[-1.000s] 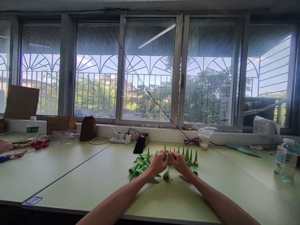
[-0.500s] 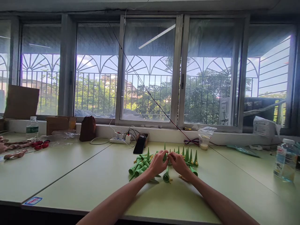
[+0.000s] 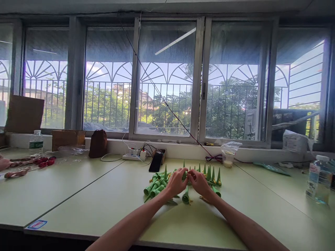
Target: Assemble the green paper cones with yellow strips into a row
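My left hand [image 3: 177, 182] and my right hand [image 3: 200, 182] meet above the table, fingertips pinched close together. Whatever they hold between them is too small and too covered to make out. Beneath and between my wrists, a green cone [image 3: 185, 198] lies with its round open end toward me and a small yellow piece [image 3: 190, 202] beside it. Beside my left hand is a heap of green cones [image 3: 155, 187] lying on their sides, with bits of yellow among them. Upright green cones [image 3: 213, 175] stand behind and beside my right hand, some with yellow at the base.
A phone [image 3: 155, 162] and a power strip [image 3: 134, 157] lie near the window ledge. A bagged cup [image 3: 227, 159] stands behind the cones. Bottles stand at right [image 3: 318, 179] and far left [image 3: 36, 142]. Another person's hand [image 3: 4, 163] is near red-ended wooden pieces [image 3: 42, 162].
My hands stay almost where they were, with only slight finger movement. At the far left, the other person's hand has shifted a little.
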`<state>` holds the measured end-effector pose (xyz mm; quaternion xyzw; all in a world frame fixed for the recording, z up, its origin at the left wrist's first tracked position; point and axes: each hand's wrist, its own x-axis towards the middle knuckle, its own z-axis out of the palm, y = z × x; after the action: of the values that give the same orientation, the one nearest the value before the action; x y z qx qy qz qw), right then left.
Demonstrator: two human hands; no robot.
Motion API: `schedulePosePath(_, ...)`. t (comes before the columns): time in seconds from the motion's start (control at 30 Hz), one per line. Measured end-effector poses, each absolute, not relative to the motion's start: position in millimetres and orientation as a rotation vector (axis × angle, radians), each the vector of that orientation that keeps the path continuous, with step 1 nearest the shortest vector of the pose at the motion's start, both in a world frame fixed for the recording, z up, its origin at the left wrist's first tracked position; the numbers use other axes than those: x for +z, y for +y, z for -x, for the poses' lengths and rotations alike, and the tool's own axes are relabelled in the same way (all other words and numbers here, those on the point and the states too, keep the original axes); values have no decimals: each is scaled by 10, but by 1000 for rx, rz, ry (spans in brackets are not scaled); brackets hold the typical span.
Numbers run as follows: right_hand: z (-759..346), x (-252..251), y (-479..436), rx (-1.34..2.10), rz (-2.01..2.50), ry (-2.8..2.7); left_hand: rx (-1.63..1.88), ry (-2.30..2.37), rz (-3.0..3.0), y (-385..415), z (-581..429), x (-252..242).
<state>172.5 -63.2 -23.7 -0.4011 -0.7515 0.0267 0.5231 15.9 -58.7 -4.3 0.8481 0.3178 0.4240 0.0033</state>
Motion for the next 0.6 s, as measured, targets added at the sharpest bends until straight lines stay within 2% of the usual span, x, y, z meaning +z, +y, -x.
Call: schedulePosePath(0.6,-1755,-324,-524,18,1025,-1812,1328,997,-2659,-556,-152,-73)
